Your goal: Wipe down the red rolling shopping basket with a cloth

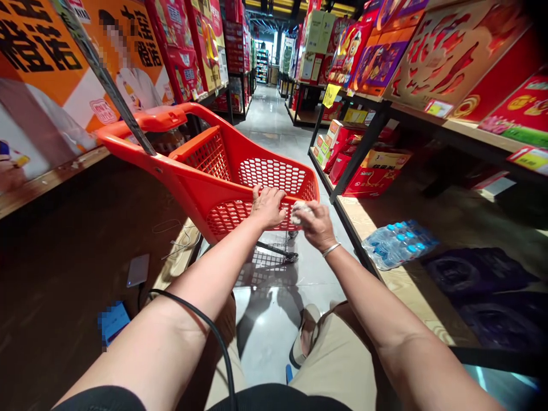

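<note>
An orange-red plastic shopping cart point(184, 177) with mesh sides stands in the aisle in front of me. My left hand point(269, 206) grips its top rim, with the fingers over the edge. Beside it, at the near corner of the rim, my right hand point(319, 225) is closed around a crumpled white cloth point(301, 212). The cloth is against the cart's corner and somewhat blurred; it may be a wad of tissue. A pale bangle circles my right wrist.
Shelves of red and gold gift boxes point(317, 31) flank the aisle point(268, 105). On the lower right shelf lies a pack of water bottles point(398, 244). A phone-like slab point(138, 270) sits low on the left. A black cable point(205, 319) crosses my left forearm.
</note>
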The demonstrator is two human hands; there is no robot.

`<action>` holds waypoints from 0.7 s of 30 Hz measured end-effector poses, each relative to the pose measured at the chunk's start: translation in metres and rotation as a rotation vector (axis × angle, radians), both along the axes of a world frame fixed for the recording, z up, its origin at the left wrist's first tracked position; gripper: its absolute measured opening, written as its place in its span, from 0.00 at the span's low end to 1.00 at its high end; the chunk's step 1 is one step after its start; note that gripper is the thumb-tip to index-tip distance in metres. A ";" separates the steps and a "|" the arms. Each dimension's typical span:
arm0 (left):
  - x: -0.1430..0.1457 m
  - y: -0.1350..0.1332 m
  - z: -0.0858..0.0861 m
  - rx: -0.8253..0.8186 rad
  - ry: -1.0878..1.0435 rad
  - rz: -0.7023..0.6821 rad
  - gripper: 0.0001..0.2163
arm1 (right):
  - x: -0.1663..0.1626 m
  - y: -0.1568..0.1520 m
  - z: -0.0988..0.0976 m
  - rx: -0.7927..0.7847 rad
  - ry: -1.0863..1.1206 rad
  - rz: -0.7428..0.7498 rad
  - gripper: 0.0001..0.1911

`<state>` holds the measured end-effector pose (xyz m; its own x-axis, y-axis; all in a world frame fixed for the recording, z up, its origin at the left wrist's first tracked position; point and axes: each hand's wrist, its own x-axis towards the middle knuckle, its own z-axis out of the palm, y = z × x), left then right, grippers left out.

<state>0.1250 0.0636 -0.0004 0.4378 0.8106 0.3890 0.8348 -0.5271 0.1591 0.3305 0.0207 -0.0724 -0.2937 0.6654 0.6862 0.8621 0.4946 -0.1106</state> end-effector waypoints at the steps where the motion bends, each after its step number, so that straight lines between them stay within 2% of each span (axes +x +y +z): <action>1: 0.001 0.001 -0.002 0.009 -0.008 0.001 0.16 | 0.003 0.001 0.009 0.044 0.069 -0.037 0.17; 3: 0.001 0.003 -0.004 0.023 -0.015 -0.005 0.15 | 0.009 0.005 0.023 0.056 0.156 -0.058 0.19; 11: -0.003 0.006 -0.005 -0.011 -0.001 -0.047 0.13 | 0.031 0.029 0.044 -0.253 0.139 0.099 0.23; 16: -0.006 0.008 -0.005 -0.034 0.011 -0.090 0.14 | 0.033 0.028 0.062 -0.348 0.188 0.145 0.18; 21: -0.021 0.015 -0.006 -0.032 0.027 -0.118 0.15 | 0.024 0.020 0.065 -0.419 0.256 0.226 0.15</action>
